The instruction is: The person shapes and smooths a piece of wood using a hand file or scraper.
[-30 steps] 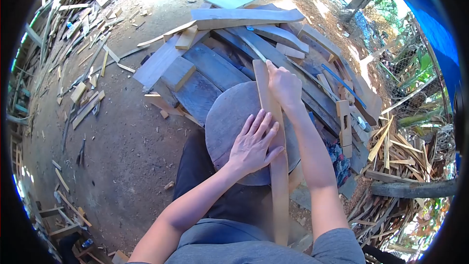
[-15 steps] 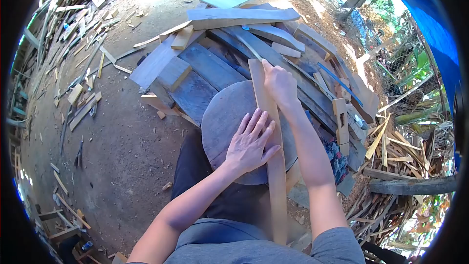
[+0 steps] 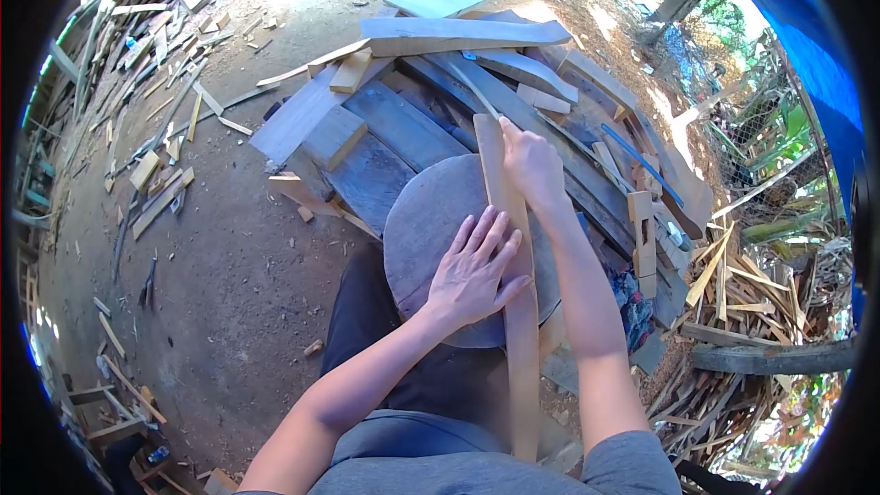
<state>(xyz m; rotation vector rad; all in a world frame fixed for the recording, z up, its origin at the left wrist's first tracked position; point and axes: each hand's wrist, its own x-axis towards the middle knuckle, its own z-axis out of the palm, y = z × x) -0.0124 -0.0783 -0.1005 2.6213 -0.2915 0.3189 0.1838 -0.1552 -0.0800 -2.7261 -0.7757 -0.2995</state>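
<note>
A long, narrow wooden board [image 3: 523,348] lies lengthwise over a round wooden block [image 3: 426,220], its near end reaching towards my body. My left hand [image 3: 474,268] is flat with fingers spread, lying across the block and the board's left edge, the thumb on the board. Near the far end, my right hand [image 3: 533,163] is closed at the board's right edge. A thin pale strip [image 3: 479,90] extends beyond the right fingertips; whether they hold it or it lies on the planks behind cannot be made out.
Stacked planks [image 3: 403,124] and a thick shaped beam [image 3: 463,34] lie beyond the block. A blue strip [image 3: 642,163] and a slotted wooden piece [image 3: 643,243] are to the right. Scrap wood [image 3: 165,202] litters the dirt at left; more offcuts [image 3: 733,280] are piled at right.
The whole view has shifted slightly, so the scene sits a little lower and further right. Both hands keep nearly the same places on the board.
</note>
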